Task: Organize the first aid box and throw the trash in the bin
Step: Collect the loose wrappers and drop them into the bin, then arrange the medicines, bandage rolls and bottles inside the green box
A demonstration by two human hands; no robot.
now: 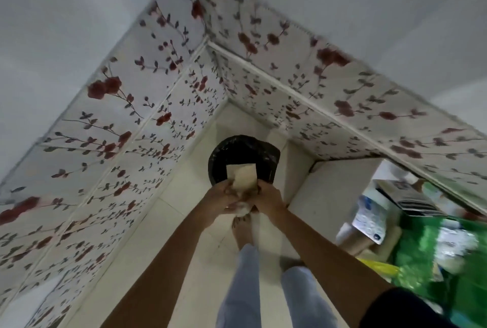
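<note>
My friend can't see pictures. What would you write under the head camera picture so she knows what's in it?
Two bare hands, left hand and right hand, hold a tan paper packet and some white scraps together over a black-lined bin on a pale tiled floor. Flowered wall panels meet in the corner behind it, and blurred boxes and a green bag sit at right.

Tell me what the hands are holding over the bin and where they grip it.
Both the left hand and right hand hold tan paper trash by its near edge; something white sits beneath.

Soft, even indoor light, no hard shadows; wide-angle bending at edges; motion blur smearing lower right clutter.
</note>
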